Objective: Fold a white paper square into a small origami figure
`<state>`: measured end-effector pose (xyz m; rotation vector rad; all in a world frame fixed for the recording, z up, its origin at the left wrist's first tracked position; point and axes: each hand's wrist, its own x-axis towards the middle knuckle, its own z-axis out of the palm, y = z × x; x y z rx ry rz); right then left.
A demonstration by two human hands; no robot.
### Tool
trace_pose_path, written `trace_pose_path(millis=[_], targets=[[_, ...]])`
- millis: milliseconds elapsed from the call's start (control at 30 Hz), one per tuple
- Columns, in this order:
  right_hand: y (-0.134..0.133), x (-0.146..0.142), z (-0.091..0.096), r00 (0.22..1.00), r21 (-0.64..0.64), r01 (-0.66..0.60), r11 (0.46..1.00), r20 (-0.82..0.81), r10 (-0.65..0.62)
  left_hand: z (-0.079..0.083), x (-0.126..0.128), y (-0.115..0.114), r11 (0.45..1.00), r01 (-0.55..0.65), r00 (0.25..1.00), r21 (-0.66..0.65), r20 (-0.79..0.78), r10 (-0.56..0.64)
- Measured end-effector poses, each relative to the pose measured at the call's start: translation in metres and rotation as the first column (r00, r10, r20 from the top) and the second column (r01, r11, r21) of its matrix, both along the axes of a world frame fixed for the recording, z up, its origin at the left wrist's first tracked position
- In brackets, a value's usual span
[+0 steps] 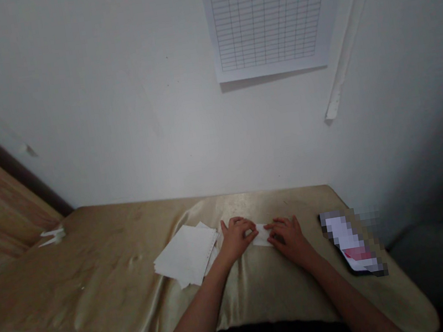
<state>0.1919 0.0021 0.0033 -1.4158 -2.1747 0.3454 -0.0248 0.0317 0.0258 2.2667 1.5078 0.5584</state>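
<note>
A small folded piece of white paper (263, 235) lies on the table, which is covered with a shiny gold cloth (106, 263). My left hand (237, 237) presses on the paper's left end with its fingers curled down onto it. My right hand (287, 237) pinches the paper's right end, fingers bent. Both hands rest on the cloth, close together, with the paper between them.
A stack of white sheets (187, 254) lies just left of my left hand. A phone (354, 246) sits near the table's right edge. A small folded white paper shape (52, 236) rests at the far left. A printed grid chart (271, 15) hangs on the wall.
</note>
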Motion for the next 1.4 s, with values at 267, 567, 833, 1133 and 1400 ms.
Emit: trace_pose_path(millis=[267,567,833,1133,1400], targets=[[-0.004,-0.002,0.007,0.999,-0.056,0.008,0.998,-0.048,-0.010,0.002,0.007,-0.003,0.996,-0.006,1.000,0.088,-0.017,0.007],[-0.001,-0.005,0.003,0.998,-0.054,0.045,0.998,-0.052,-0.047,0.003,0.014,-0.007,0.983,-0.016,0.999,0.184,-0.041,0.024],[-0.002,-0.005,0.005,1.000,-0.004,0.026,1.000,0.014,-0.026,0.000,0.018,-0.009,0.971,-0.025,0.996,0.238,-0.080,0.045],[-0.003,-0.004,0.008,1.000,-0.028,0.020,0.999,-0.005,-0.021,-0.004,0.019,-0.010,0.967,-0.033,0.994,0.251,-0.089,0.057],[-0.003,-0.005,0.008,0.999,-0.031,0.036,0.999,-0.034,-0.037,-0.005,0.010,-0.011,0.983,-0.007,1.000,0.186,-0.004,0.007]])
